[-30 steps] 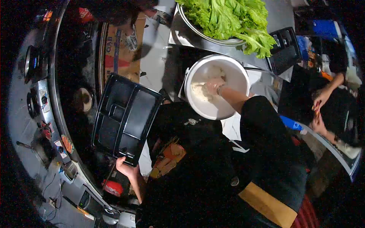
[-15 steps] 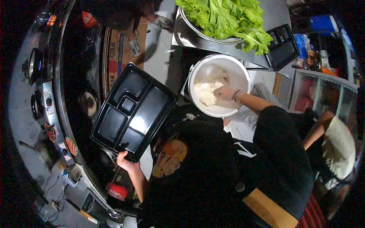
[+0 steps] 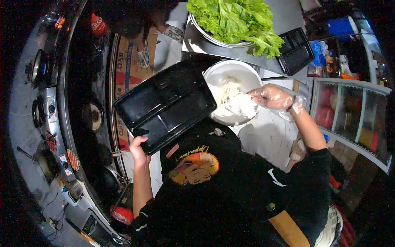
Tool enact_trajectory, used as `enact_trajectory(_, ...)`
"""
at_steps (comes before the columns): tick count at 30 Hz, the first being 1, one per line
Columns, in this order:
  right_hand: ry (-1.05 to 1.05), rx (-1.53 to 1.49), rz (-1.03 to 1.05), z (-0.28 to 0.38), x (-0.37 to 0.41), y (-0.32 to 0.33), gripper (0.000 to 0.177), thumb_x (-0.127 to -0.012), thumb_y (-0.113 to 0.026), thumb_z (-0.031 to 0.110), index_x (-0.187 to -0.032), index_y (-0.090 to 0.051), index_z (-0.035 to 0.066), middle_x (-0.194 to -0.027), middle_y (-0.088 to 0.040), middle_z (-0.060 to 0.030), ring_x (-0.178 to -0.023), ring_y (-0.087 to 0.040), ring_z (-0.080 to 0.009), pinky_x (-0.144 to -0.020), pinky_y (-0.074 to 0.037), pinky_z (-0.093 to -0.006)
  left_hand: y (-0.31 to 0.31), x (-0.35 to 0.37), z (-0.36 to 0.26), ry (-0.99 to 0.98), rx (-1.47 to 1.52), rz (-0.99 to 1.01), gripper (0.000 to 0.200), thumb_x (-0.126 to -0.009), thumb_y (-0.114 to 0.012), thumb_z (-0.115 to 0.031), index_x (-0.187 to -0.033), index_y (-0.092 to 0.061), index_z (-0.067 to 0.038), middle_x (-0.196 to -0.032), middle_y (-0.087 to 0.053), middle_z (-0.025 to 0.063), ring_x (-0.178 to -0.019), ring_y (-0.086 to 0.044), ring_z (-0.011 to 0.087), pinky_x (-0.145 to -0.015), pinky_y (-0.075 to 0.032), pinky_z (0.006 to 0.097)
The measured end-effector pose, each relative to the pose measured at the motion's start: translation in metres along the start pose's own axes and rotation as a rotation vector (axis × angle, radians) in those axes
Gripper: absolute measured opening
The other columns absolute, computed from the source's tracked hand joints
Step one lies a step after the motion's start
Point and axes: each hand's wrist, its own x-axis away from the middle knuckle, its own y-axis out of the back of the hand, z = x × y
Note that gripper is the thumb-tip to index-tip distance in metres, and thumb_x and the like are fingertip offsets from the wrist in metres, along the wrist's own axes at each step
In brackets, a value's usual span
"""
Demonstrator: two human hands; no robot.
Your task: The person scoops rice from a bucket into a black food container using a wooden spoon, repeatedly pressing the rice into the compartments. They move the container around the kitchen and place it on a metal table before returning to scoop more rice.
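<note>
My left hand (image 3: 139,150) grips the lower corner of a black compartment tray (image 3: 168,108), thumb on the upper face. The tray is tilted, and its right end overlaps the rim of a white bucket (image 3: 247,73). In a clear plastic glove, my right hand (image 3: 275,98) is closed on a clump of white rice (image 3: 243,108) over the bucket's right side. More rice (image 3: 228,88) lies inside the bucket, partly hidden by the clump. What the tray's far compartments contain, if anything, is too dark to make out.
A bowl of green lettuce (image 3: 234,22) stands on a metal table at the top. Beside it lies another black tray (image 3: 295,51). A glass-fronted case (image 3: 349,111) is at right; a stove with a lit burner (image 3: 39,68) is at left. Another person's shoes (image 3: 173,33) show near a cardboard box.
My right hand has risen from inside the bucket, bringing up a clump of rice. My left hand has moved the tray right, up to the bucket's rim. The person at right has moved mostly out of sight.
</note>
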Motion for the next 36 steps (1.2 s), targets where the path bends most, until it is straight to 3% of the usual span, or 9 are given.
enact_trajectory(3,0.027,0.073,-0.041,0.035,0.005,0.024,0.025,-0.083,-0.055,0.017,-0.103,-0.060,0.003,-0.093,-0.063,-0.0178,-0.084,-0.061,-0.0314,-0.075,-0.049,-0.0369,-0.012,-0.011,0.016,0.049,-0.015,0.044,0.052,-0.062,-0.048,-0.002,-0.114,-0.047,-0.003,-0.096,-0.058,0.0097,-0.084,-0.057,0.0218,-0.079,-0.046,0.0319)
enact_trajectory(6,0.050,0.263,-0.033,0.051,-0.004,0.027,0.027,-0.081,-0.051,0.014,-0.106,-0.058,0.006,-0.093,-0.061,-0.0181,-0.084,-0.059,-0.0329,-0.072,-0.048,-0.0390,-0.043,-0.011,0.022,0.097,0.014,0.119,0.028,-0.064,-0.048,-0.002,-0.091,-0.055,0.000,-0.084,-0.060,0.0081,-0.075,-0.058,0.0202,-0.072,-0.048,0.0305)
enact_trajectory(8,0.074,0.391,-0.036,0.051,-0.008,0.021,0.040,-0.071,-0.050,0.005,-0.111,-0.056,0.008,-0.098,-0.060,-0.0178,-0.087,-0.059,-0.0332,-0.075,-0.048,-0.0391,-0.050,-0.012,0.023,0.173,-0.002,0.149,0.027,-0.064,-0.047,-0.002,-0.090,-0.055,0.000,-0.082,-0.059,0.0083,-0.075,-0.058,0.0206,-0.070,-0.049,0.0308)
enact_trajectory(9,0.042,0.484,-0.039,0.033,-0.013,0.007,0.047,-0.070,-0.051,0.006,-0.117,-0.052,0.012,-0.088,-0.061,-0.0177,-0.080,-0.059,-0.0334,-0.071,-0.048,-0.0397,-0.054,-0.011,0.023,0.166,0.004,0.154,0.027,-0.064,-0.047,-0.002,-0.090,-0.055,0.000,-0.082,-0.059,0.0083,-0.075,-0.058,0.0206,-0.070,-0.049,0.0308)
enact_trajectory(14,0.064,0.654,-0.269,0.038,-0.005,-0.018,0.065,-0.072,-0.050,0.002,-0.132,-0.037,0.021,-0.068,-0.052,-0.0133,-0.063,-0.057,-0.0288,-0.058,-0.047,-0.0391,-0.066,-0.016,0.030,0.169,0.057,0.098,0.023,-0.064,-0.047,-0.004,-0.086,-0.053,-0.001,-0.078,-0.057,0.0088,-0.072,-0.058,0.0203,-0.069,-0.050,0.0312)
enact_trajectory(16,0.046,0.670,-0.272,0.040,-0.003,-0.026,0.067,-0.071,-0.049,0.000,-0.133,-0.036,0.022,-0.069,-0.052,-0.0116,-0.063,-0.056,-0.0280,-0.057,-0.048,-0.0385,-0.060,-0.023,0.036,0.170,0.099,0.089,0.016,-0.062,-0.050,-0.009,-0.076,-0.055,-0.002,-0.078,-0.059,0.0096,-0.070,-0.058,0.0246,-0.070,-0.050,0.0345)
enact_trajectory(22,0.064,0.731,-0.365,0.046,0.003,-0.045,0.069,-0.077,-0.047,0.002,-0.134,-0.029,0.036,-0.074,-0.053,-0.0078,-0.070,-0.058,-0.0238,-0.057,-0.049,-0.0367,-0.070,-0.012,0.031,0.270,0.126,0.091,0.016,-0.064,-0.048,-0.007,-0.077,-0.053,0.000,-0.075,-0.058,0.0095,-0.068,-0.059,0.0231,-0.066,-0.052,0.0327)
enact_trajectory(27,0.185,0.820,-0.376,0.052,0.012,-0.039,0.069,-0.075,-0.049,0.001,-0.134,-0.032,0.034,-0.073,-0.053,-0.0069,-0.066,-0.056,-0.0236,-0.056,-0.047,-0.0347,-0.064,-0.020,0.034,0.274,0.094,0.127,0.016,-0.063,-0.048,-0.007,-0.076,-0.053,0.000,-0.074,-0.057,0.0095,-0.066,-0.059,0.0229,-0.063,-0.052,0.0318)
enact_trajectory(36,-0.028,0.445,-0.268,0.079,0.050,-0.022,0.073,-0.070,-0.050,-0.003,-0.136,-0.031,0.021,-0.074,-0.053,-0.0127,-0.067,-0.056,-0.0304,-0.063,-0.047,-0.0408,-0.055,-0.016,0.037,0.196,0.069,0.126,0.028,-0.061,-0.047,-0.006,-0.087,-0.055,0.001,-0.077,-0.057,0.0085,-0.065,-0.058,0.0209,-0.062,-0.051,0.0311)
